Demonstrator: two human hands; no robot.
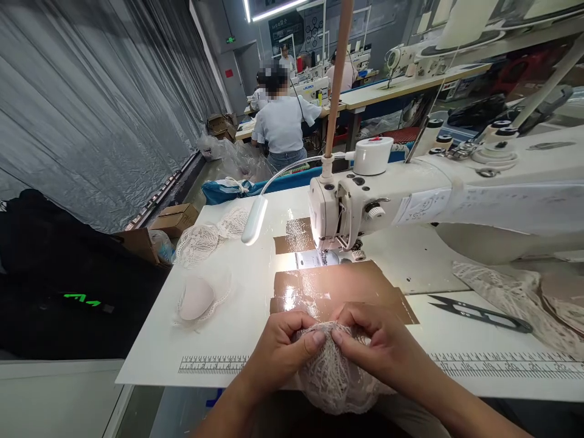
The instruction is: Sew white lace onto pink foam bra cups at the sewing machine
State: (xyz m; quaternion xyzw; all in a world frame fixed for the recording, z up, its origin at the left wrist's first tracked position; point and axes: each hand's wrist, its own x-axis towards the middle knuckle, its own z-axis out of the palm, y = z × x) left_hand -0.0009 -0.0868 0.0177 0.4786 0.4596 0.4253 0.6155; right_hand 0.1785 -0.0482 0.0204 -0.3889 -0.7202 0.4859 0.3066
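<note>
A lace-covered bra cup (335, 377) hangs over the table's front edge, pale pink with a netted lace pattern. My left hand (292, 344) pinches its upper edge between thumb and fingers. Close beside it, my right hand (371, 340) pinches the same edge, the two thumbs almost touching. Beyond my hands stands a white sewing machine (337, 210), its needle area lit. Brown tape (328, 286) covers part of the table around the needle plate. On the left lie a smooth bra cup with a lace border (196, 298) and more lace cups (198, 243).
Thread snips (481, 313) lie to the right, near a pile of lace pieces (506, 286). A small lamp (254, 220) on a bent neck reaches over the table. A printed ruler (214, 365) runs along the front edge. Farther back, a person (285, 121) sits at another machine.
</note>
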